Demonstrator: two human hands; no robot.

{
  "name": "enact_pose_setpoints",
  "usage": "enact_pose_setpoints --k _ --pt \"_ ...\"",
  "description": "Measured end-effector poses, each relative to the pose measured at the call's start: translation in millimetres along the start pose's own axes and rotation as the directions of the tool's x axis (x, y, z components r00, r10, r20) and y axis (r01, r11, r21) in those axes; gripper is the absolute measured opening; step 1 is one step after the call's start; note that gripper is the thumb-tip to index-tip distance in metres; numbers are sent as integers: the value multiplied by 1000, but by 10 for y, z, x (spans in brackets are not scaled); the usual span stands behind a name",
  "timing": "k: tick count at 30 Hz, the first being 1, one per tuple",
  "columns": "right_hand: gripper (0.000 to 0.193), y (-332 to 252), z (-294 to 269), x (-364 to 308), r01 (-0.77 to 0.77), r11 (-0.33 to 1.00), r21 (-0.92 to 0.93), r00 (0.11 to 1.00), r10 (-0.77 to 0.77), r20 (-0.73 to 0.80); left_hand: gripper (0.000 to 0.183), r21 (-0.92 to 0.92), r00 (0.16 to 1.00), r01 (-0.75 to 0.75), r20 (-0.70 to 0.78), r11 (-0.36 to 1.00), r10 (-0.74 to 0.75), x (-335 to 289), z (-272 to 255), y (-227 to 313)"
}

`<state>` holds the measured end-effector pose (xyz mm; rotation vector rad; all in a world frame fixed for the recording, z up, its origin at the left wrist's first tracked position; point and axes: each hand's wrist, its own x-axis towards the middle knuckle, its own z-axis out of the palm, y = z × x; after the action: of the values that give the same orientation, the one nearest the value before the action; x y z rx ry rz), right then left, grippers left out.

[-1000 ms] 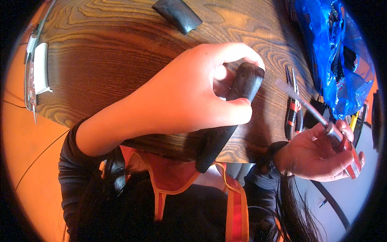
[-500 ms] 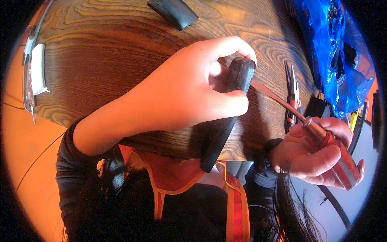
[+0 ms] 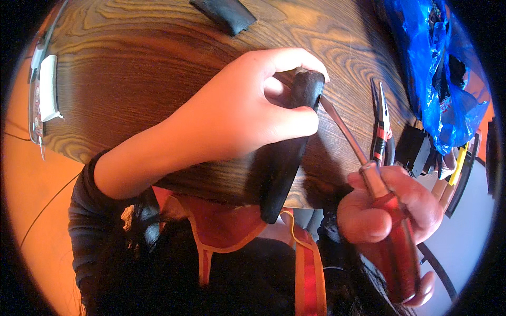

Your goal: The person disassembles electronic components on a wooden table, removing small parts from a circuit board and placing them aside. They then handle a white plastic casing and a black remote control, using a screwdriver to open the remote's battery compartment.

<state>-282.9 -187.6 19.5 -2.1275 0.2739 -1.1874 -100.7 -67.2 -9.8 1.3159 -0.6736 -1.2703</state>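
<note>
My left hand [image 3: 263,105] is closed on a long, narrow black casing [image 3: 288,174], thumb on the near side and fingers over the far side. The casing stands on edge above the table, slanting so that its lower end reaches past the table's near edge. In my right hand [image 3: 390,216] is a flat-blade screwdriver [image 3: 343,126] with a red, partly clear handle, the fingers wrapped round it. The blade's tip meets the right side of the casing near its upper end; whether it sits in a seam cannot be made out.
Another black casing piece [image 3: 229,16] lies on the wooden table [image 3: 137,68] at the far side. To the right are long-nose pliers [image 3: 383,118], a black block [image 3: 414,147] and a blue plastic bag [image 3: 421,79]. A white object [image 3: 49,87] rests at the left edge.
My right hand has swung the screwdriver handle down and to the left, so the blade stands steeper against the casing. My left hand and the casing have shifted slightly left.
</note>
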Motion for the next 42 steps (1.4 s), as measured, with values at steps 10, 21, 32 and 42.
enact_pose_setpoints --k 10,21,32,42 --pt "55 -343 80 8 -56 997 -50 962 67 266 34 -82 997 -67 -53 994 62 28 34 -51" --pt "48 17 276 61 110 984 138 948 -146 283 44 -146 988 -70 -147 987 49 30 -59 -15" --pt "60 351 402 86 83 955 285 989 -43 -142 72 -472 844 -523 -400 710 356 75 -223 78" --pt "39 141 227 110 371 928 28 878 -361 316 61 -678 851 -506 -289 534 438 100 -293 -29"
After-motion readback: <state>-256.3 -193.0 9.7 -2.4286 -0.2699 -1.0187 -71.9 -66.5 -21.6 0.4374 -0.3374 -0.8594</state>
